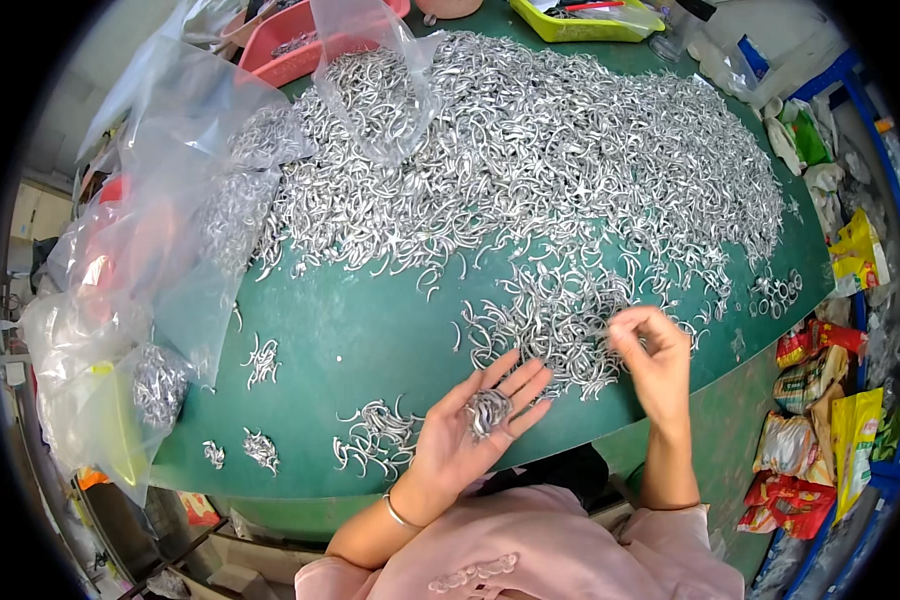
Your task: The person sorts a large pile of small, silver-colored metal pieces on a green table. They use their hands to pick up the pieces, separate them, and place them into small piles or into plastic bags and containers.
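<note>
A large heap of small curved silvery metal pieces (pixel 550 150) covers the far part of the green table, with a smaller pile (pixel 545 310) spread in front of it. My left hand (pixel 480 425) is palm up with its fingers stretched out, a clump of the same metal pieces (pixel 488 411) lying in the palm. Over the right side of the smaller pile, my right hand (pixel 655 355) has thumb and fingertips pinched together. What it pinches, if anything, is too small to tell. Left of my left hand lies a loose group of pieces (pixel 377 437).
Small clusters (pixel 261 451) lie along the table's (pixel 340 320) near left. A big clear plastic bag (pixel 185 130) hangs over the left edge. Red (pixel 280 45) and yellow-green trays (pixel 585 25) stand at the back. Colourful packages (pixel 795 450) fill a blue rack on the right.
</note>
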The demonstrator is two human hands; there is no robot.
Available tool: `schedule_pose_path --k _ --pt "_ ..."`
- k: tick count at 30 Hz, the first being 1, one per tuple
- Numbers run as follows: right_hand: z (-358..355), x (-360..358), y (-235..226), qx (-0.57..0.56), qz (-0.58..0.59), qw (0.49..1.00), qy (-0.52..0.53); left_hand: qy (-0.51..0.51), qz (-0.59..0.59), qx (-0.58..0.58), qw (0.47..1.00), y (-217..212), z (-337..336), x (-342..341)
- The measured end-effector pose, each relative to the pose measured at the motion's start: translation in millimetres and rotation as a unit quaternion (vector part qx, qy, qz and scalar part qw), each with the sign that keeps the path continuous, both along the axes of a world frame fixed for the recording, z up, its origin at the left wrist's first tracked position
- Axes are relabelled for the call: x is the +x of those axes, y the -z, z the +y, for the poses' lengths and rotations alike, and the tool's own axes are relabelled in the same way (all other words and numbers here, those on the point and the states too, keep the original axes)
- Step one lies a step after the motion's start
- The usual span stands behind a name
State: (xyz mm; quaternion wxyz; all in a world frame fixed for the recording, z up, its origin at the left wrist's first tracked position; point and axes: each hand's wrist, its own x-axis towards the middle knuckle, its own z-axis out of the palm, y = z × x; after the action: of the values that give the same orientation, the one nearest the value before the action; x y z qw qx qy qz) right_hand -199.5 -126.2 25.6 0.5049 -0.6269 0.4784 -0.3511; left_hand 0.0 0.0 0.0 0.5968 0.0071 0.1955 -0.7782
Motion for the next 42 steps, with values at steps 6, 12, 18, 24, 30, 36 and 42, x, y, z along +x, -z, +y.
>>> schedule_pose_path --k 6,12,18,24,30,36,42 --pt "2 47 -8 -0.116 0.018 0.983 -0.144 0.020 -0.092 0.034 0.995 -2 -8 13" --pt "-36 60 20 -0.302 0.244 0.916 -0.101 0.037 -0.047 0.011 0.998 22 3 12" --pt "-23 44 -3 -0.213 0.098 0.970 -0.069 0.036 -0.178 0.061 0.982 -12 -12 5" --pt "2 38 -26 -0.156 0.075 0.967 -0.185 0.039 -0.176 0.084 0.980 -10 -12 0" --pt "-5 39 5 -0.285 0.204 0.932 -0.088 0.066 -0.080 0.029 0.994 4 3 3" --pt "-5 67 14 -0.293 0.305 0.903 -0.075 0.089 -0.101 0.101 0.986 -8 0 1" --pt "-5 48 -4 -0.235 0.199 0.950 -0.052 0.025 0.052 0.016 0.998 13 7 3"
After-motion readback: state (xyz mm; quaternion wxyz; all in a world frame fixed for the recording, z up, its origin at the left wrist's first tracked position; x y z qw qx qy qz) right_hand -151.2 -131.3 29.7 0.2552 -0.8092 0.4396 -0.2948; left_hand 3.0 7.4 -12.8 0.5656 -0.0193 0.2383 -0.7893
